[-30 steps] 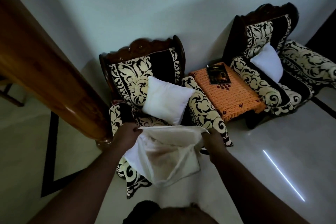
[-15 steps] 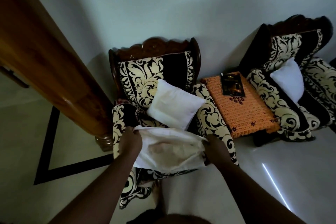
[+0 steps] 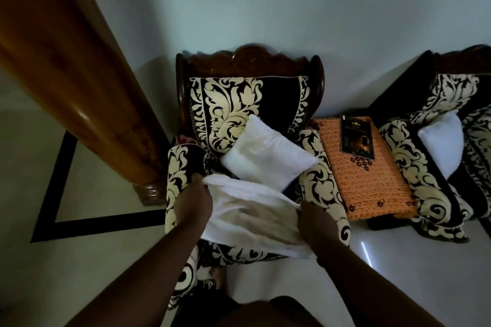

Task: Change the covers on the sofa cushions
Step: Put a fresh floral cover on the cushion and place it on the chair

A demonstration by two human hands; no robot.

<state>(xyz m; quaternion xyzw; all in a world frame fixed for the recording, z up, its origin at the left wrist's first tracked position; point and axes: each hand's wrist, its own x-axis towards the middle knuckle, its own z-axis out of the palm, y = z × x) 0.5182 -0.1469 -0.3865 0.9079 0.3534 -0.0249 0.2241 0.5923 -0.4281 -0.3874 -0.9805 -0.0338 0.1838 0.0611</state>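
Note:
A white cushion cover is stretched over the front of the seat of a black-and-cream patterned armchair. My left hand grips the cover's left edge and my right hand grips its right edge. Just behind the cover, a bare white cushion leans tilted against the chair's backrest. A second white cushion lies on another patterned armchair at the right.
An orange-covered side table with a dark booklet stands between the two armchairs. A thick wooden post rises at the left, close to the chair's arm. Pale floor with a black inlay line lies in front.
The view has moved closer to the near armchair. The cover, held hanging open in the air before, has come down and forward onto the seat; both hands keep their grip on its edges.

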